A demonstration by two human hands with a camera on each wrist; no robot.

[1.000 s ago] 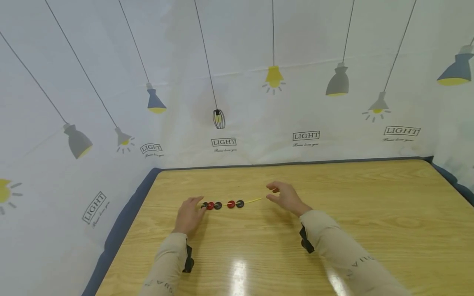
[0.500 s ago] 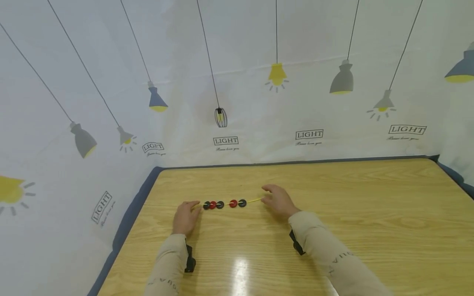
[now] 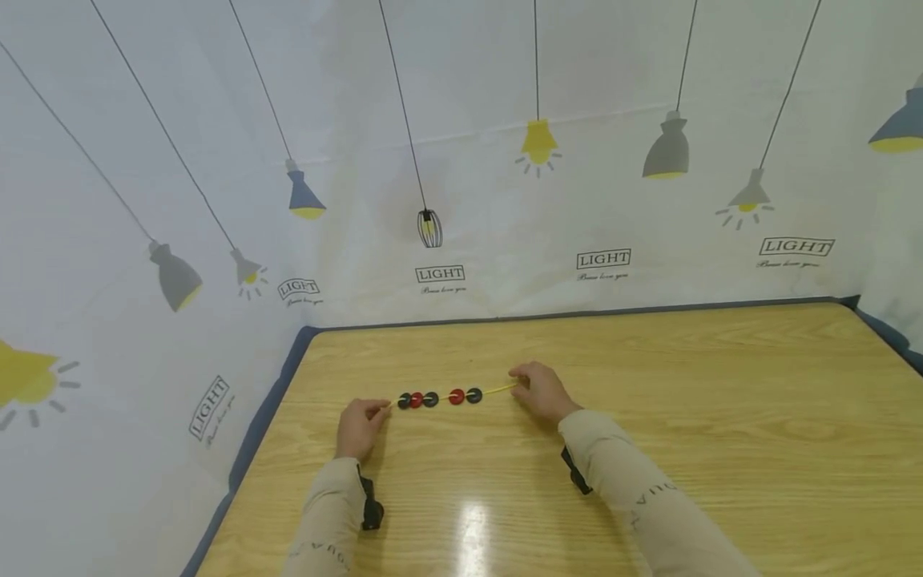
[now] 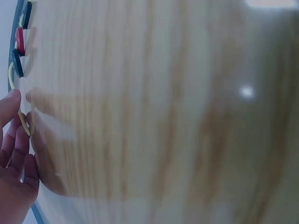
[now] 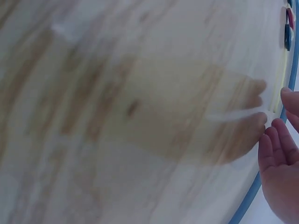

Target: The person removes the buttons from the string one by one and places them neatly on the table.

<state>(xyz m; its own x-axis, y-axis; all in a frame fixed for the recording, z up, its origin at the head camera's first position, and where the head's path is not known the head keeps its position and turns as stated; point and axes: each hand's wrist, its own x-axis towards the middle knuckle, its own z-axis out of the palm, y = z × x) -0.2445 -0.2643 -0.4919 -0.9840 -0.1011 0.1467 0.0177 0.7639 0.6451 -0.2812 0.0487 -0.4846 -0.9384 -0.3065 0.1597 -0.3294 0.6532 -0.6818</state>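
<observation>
From the head, the left hand [image 3: 358, 426] pinches one end of a yellow string [image 3: 497, 390] over the bench [image 3: 649, 401]; five black and red discs [image 3: 430, 399] sit threaded along it. Holding both ends would likely straighten the row.

From the left wrist, the string bows slightly beside that pinch.

From the right wrist, the string reaches the right hand [image 5: 282, 163], fingertips narrowly spaced; whether they grip, I cannot tell.

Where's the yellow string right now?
In the head view, the yellow string runs between the left hand and right hand, with red and black discs along it.
</observation>
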